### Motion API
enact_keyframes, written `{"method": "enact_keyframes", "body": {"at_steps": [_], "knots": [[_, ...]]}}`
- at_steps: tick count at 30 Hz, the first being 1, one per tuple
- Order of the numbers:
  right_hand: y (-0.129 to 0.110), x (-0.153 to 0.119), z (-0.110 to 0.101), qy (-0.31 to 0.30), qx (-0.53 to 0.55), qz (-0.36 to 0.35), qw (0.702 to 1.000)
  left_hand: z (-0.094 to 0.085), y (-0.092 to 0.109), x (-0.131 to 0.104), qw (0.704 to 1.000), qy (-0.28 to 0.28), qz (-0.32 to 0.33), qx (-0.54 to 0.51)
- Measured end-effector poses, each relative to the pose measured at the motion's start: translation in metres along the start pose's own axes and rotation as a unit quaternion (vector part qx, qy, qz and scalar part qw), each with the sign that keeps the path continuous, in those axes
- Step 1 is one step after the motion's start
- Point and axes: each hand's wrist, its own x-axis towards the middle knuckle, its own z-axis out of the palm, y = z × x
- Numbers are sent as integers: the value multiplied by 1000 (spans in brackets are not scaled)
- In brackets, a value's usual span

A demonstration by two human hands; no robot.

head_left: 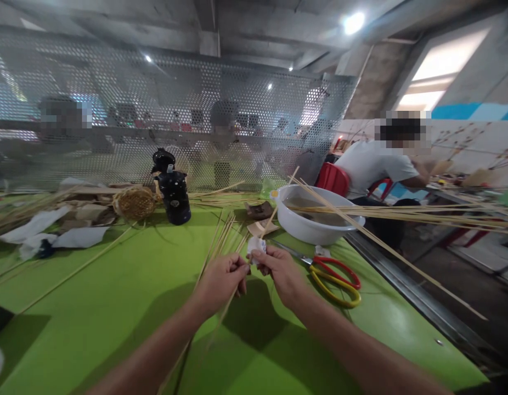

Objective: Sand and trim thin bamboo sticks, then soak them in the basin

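Observation:
My left hand (221, 281) is closed, its thumb and forefinger pinching a thin pale strip, apparently bamboo (269, 224). A folded white cloth or paper piece (254, 247) is wrapped about the same strip, and my right hand (283, 272) squeezes it between thumb and fingers. Both hands are close together, just above the green tabletop. The strip slants from the upper right down past my left hand. Beside my right forearm lie large scissors (336, 280) with red and yellow handles. Several loose strips (221, 238) rest on the table beyond my left hand.
A white basin (311, 233) of water holds long strips that stick out past the table's right edge. A black bottle (175, 200), a woven basket (134, 204) and white paper scraps (79, 237) stand or lie left. Behind is a perforated metal screen (155, 88); a person (369, 164) sits right.

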Motion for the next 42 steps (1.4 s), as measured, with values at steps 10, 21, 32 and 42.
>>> {"method": "enact_keyframes", "body": {"at_steps": [10,21,32,42], "knots": [[1,0,-1,-5,13,-8,1000,0,-2,1,1000,6,12,-8],[-1,8,-9,-12,69,-7,998,-3,6,-4,993,-43,-31,-107],[0,2,-5,-59,79,-5,995,-6,2,-3,944,-119,-63,-301],[-8,0,-4,-41,128,14,991,-6,2,-4,948,-130,-73,-282]]}}
